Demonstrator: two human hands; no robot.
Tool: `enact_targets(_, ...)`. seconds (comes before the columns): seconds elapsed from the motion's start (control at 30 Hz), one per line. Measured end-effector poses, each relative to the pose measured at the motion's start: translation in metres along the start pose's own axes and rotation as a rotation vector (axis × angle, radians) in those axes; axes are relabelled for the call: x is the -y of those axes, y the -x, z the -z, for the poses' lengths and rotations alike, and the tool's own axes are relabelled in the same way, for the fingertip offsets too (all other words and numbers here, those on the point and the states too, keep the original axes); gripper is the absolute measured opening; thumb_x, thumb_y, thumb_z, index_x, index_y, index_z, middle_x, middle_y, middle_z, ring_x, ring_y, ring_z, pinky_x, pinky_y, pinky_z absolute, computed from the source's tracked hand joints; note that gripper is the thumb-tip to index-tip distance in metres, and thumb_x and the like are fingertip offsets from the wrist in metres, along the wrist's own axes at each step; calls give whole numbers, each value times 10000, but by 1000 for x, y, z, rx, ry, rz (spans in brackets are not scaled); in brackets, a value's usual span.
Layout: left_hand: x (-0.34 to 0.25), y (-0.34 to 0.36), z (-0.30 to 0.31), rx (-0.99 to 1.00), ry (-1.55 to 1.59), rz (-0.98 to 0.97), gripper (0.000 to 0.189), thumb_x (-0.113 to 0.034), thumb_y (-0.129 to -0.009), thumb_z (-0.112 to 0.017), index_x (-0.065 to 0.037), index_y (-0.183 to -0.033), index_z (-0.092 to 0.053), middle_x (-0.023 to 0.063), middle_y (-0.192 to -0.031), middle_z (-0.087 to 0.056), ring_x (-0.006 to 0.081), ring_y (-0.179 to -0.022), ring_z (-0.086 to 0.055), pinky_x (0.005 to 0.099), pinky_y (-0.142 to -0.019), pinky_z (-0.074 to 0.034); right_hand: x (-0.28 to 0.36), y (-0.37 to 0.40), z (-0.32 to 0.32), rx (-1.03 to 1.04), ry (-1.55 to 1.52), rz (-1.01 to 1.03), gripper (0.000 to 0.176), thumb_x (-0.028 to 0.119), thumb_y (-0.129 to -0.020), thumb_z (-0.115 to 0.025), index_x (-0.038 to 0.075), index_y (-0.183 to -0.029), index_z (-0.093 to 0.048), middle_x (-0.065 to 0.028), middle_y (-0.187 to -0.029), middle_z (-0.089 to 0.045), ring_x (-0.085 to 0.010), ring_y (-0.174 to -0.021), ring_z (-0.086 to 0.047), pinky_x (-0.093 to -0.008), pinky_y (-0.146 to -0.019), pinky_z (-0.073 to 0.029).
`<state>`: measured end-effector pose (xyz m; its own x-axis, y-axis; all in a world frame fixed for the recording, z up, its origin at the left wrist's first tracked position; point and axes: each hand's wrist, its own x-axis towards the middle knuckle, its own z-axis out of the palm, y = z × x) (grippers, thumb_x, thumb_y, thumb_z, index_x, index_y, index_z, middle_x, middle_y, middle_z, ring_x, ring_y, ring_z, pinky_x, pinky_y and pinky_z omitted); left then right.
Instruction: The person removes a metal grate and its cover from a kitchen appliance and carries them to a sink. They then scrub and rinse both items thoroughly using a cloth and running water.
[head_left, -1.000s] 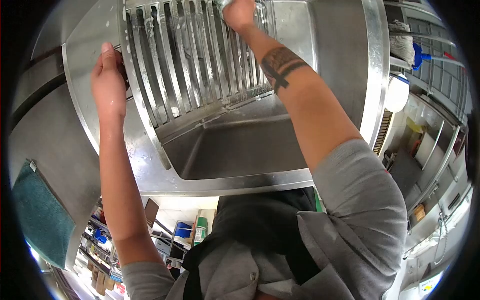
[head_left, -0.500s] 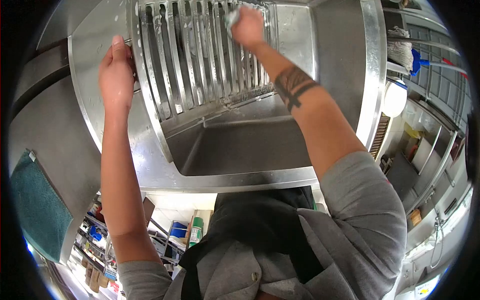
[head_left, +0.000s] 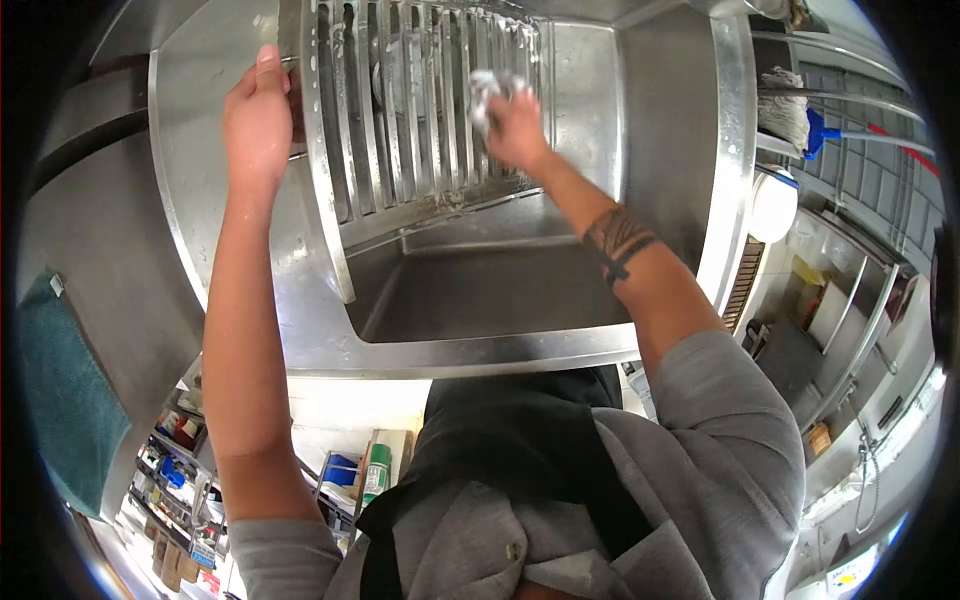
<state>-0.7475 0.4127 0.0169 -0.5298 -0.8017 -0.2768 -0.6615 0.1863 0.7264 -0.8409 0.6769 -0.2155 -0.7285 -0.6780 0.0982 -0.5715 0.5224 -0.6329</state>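
A slatted metal filter panel (head_left: 400, 205) with wet, foamy slats leans in the steel sink (head_left: 480, 295). My left hand (head_left: 259, 125) grips the panel's left edge by a thin wire handle, fingers wrapped behind it and thumb pointing up. On the right part of the slats, my right hand (head_left: 518, 128) presses a whitish, soapy scrubbing pad (head_left: 488, 100), slightly blurred, with its fingers closed round it.
The sink's front rim (head_left: 480, 354) runs close to my apron (head_left: 520, 430). A teal cloth (head_left: 70, 400) hangs at the left. To the right are a mop head (head_left: 783, 110), a white container (head_left: 773, 204) and metal rails. Below stands a green can (head_left: 377, 470).
My right hand has moved down and slightly right over the slats with the pad. The left hand still holds the panel's edge; the view has shifted a little.
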Motion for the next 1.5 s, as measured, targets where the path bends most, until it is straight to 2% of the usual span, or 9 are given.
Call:
enact_targets(0.17, -6, 5, -4, -8, 125, 32, 476, -496, -1078, -477, -149, -755, -507, -74, -635, -409, 53, -537, -322, 261, -478, -239, -4, -4, 29, 447, 185, 81, 495, 156, -864, -711, 223, -1351, -659, -135, -1506, -470, -340, -1401, -409, -544, -1158, -336)
enact_targets(0.27, -10, 9, -3, 1, 81, 16, 479, -502, -1076, -479, -153, -750, -507, -74, -621, -400, 55, -527, -314, 256, -476, -235, -37, -63, 18, 204, 407, 320, 510, 217, -890, -704, 282, -1390, -629, -105, -1505, -476, -316, -1409, -410, -543, -1169, -315)
enact_targets(0.5, -11, 8, 4, 34, 19, 34, 505, -477, -1083, -474, -76, -778, -514, 7, -673, -539, 111, -586, -477, 301, -540, -401, -23, -92, 24, 486, 370, -27, 446, 252, -889, -675, 247, -1333, -641, -158, -1335, -605, -356, -1278, -545, -533, -1043, -441)
enact_targets(0.67, -3, 2, 4, 30, -35, 5, 510, -488, -1077, -481, -77, -778, -521, 9, -674, -545, 106, -581, -480, 299, -543, -412, -8, 23, 29, 338, 263, 291, 511, 264, -868, -716, 186, -1363, -620, -154, -1325, -599, -358, -1249, -548, -522, -1098, -421)
enact_targets(0.73, -13, 9, 1, 35, 40, 49, 510, -483, -1079, -477, -70, -787, -537, 9, -673, -548, 106, -568, -480, 297, -538, -414, -14, -34, 43, 688, 518, 433, 464, 234, -893, -697, 218, -1353, -637, -115, -1206, -624, -285, -1164, -570, -502, -1045, -481)
enact_targets(0.9, -16, 13, 0, 27, -47, 25, 522, -486, -1078, -478, -54, -795, -556, 13, -676, -558, 109, -572, -487, 296, -547, -420, -47, -125, 15, 246, 501, 268, 429, 278, -887, -664, 198, -1308, -654, -129, -1212, -676, -301, -1156, -621, -492, -993, -472)
enact_targets(1.2, -3, -3, 2, 14, -147, -20, 559, -487, -1080, -473, 20, -973, -682, 41, -768, -628, 148, -675, -547, 316, -681, -480, 0, 41, 47, 580, 227, 466, 472, 202, -833, -782, 204, -1294, -681, -59, -1370, -651, -278, -1270, -581, -514, -1125, -434)
enact_targets(1.33, -16, 10, -3, -10, -92, -1, 533, -476, -1086, -467, 7, -971, -663, 31, -733, -608, 130, -636, -553, 319, -600, -470, -57, -79, 6, 243, 322, 303, 355, 194, -873, -674, 147, -1223, -710, -129, -1150, -712, -331, -1192, -629, -491, -1045, -504)
enact_targets(1.5, -19, 11, 0, 21, -114, -18, 506, -468, -1092, -464, -23, -909, -622, 8, -697, -571, 104, -613, -516, 303, -570, -434, -22, -19, -13, 45, 59, -116, 367, 140, -840, -680, 162, -1201, -735, -157, -1052, -702, -311, -1010, -652, -476, -936, -551)
